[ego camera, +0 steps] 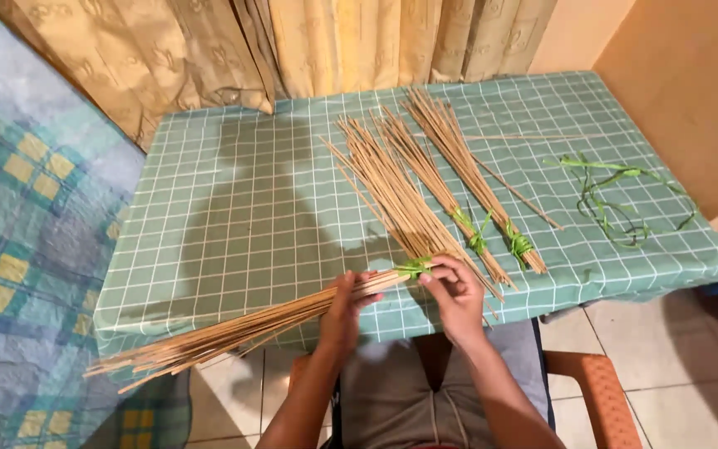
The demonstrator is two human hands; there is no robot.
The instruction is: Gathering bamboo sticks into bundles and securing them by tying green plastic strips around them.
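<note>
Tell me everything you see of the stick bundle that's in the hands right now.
The held bundle is many thin, pale tan sticks, like dried palm midribs. It lies slanting, its loose end splaying left past the table edge. The left hand grips it near the tied end; the right hand fingers the green strip bound around that end.

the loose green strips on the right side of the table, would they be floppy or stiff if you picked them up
Probably floppy: the green strips lie in loose curls and loops on the checked tablecloth, not straight like the tied stick bundles beside them. They look thin and ribbon-like, so likely very light and apt to tangle or slide when pushed.
</note>
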